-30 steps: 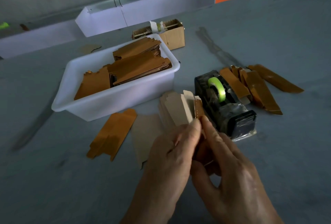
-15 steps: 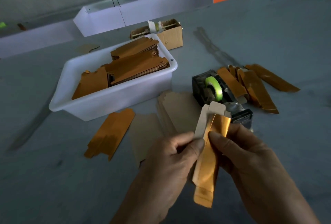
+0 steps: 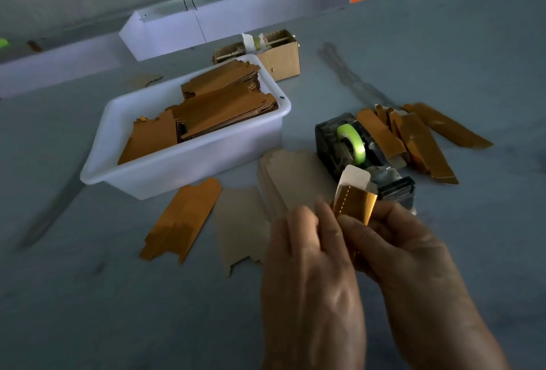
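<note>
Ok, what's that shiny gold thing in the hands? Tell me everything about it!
It's a small gold carton, thin card, shiny gold outside, plain pale inside. It's folded into a narrow sleeve, held upright just in front of the tape dispenser. A pale rounded flap sticks up on top, and a dotted line runs down one fold. The right hand grips it, thumb on its front; the blurred fingers of the left hand lie against its left side. Fingers hide its lower part.

Both forearms come in from the bottom edge and meet pretty much dead centre. The left grip [image 3: 310, 257] shows its back with fingers curled. The right grip [image 3: 409, 254] has its thumb on top, and both pinch the same folded gold card carton [image 3: 356, 204].
</note>
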A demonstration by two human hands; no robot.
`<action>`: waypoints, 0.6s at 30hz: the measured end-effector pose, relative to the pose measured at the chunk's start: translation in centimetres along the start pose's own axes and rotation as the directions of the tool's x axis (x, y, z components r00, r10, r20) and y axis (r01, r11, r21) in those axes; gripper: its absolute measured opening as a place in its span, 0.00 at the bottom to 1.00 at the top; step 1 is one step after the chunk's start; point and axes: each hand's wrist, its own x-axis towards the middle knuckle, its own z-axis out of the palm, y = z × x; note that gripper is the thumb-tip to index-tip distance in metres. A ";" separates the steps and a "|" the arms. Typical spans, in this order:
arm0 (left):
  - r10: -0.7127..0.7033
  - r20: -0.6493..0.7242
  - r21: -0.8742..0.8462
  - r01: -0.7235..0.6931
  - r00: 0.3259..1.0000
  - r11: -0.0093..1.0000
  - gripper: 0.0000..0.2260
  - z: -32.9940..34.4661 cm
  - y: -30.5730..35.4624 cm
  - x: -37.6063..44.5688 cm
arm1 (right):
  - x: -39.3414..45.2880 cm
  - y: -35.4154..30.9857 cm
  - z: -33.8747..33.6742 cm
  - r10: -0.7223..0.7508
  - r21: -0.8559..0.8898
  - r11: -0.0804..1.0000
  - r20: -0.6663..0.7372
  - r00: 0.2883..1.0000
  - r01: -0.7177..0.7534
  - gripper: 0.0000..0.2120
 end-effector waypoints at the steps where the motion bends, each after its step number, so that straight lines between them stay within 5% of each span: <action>1: 0.014 -0.019 0.048 -0.013 1.000 0.999 0.17 0.5 0.1 -0.2 | -0.1 0.0 0.1 -0.006 -0.003 1.000 -0.004 1.000 0.006 0.07; 4: 0.018 -0.067 0.019 -0.016 0.998 1.000 0.10 1.1 -0.2 -0.2 | -0.5 0.1 0.0 -0.001 -0.014 1.000 -0.019 1.000 0.001 0.10; 7: -0.036 -0.031 0.072 0.039 0.999 0.997 0.18 0.9 0.5 -0.5 | -0.8 -0.1 -0.1 0.010 -0.005 1.000 -0.024 1.000 -0.010 0.11; 13: -0.006 -0.010 -0.198 0.004 1.000 0.980 0.07 0.7 0.0 -1.1 | -0.3 0.6 0.0 0.001 -0.066 0.998 -0.031 1.000 -0.003 0.14; 15: 0.048 0.039 -0.272 -0.036 0.998 0.962 0.14 -0.5 -1.1 -0.6 | -0.1 0.5 0.0 -0.006 -0.019 1.000 -0.016 1.000 0.006 0.11; 17: -0.085 0.055 -0.503 0.101 0.995 0.858 0.11 -1.2 -2.2 -0.3 | 0.1 0.4 0.0 -0.018 0.020 1.000 0.004 1.000 0.018 0.08; 18: -0.151 0.213 -0.637 0.255 0.965 0.727 0.08 -1.8 -2.5 0.0 | 0.1 0.2 0.0 -0.026 0.019 0.999 0.011 1.000 0.026 0.08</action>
